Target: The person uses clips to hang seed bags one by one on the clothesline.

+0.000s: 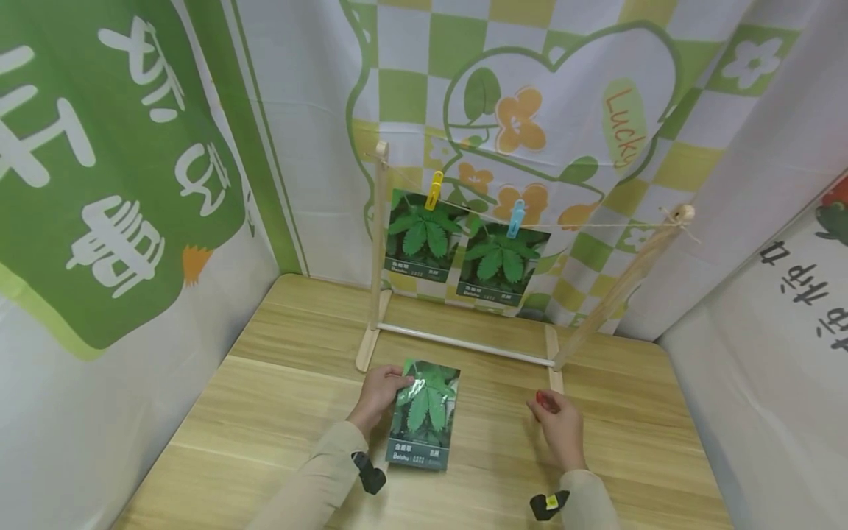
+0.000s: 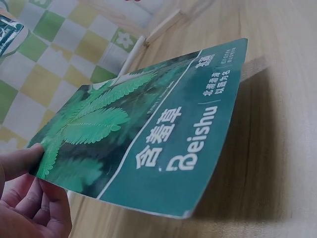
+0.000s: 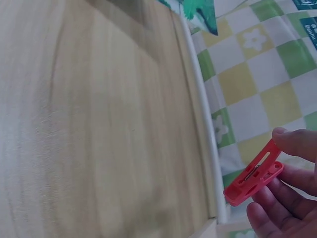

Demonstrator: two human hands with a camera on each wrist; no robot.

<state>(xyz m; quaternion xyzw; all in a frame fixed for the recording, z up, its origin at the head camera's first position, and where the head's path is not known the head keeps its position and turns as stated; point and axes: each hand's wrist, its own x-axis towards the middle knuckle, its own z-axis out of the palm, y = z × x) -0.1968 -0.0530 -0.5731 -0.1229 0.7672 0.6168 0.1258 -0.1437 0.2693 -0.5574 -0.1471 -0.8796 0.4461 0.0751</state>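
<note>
Between thumb and fingers, my left hand (image 1: 380, 397) pinches the left edge of a green leaf-print seed packet (image 1: 427, 412). In the left wrist view the packet (image 2: 124, 134) is held over the table, with its shadow beside it. My right hand (image 1: 559, 427) holds a red clothespin (image 3: 255, 173) by its handle ends. Two matching packets hang side by side from a string (image 1: 596, 225): the left packet (image 1: 424, 235) under a yellow clothespin (image 1: 433, 191), the right packet (image 1: 500, 261) under a blue clothespin (image 1: 516, 218).
The string runs between two wooden posts, a left post (image 1: 379, 243) and a leaning right post (image 1: 616, 294). A white bar (image 1: 464, 341) joins their feet low over the wooden table (image 1: 278, 412). Printed curtains (image 1: 311, 147) surround the table at the back and sides.
</note>
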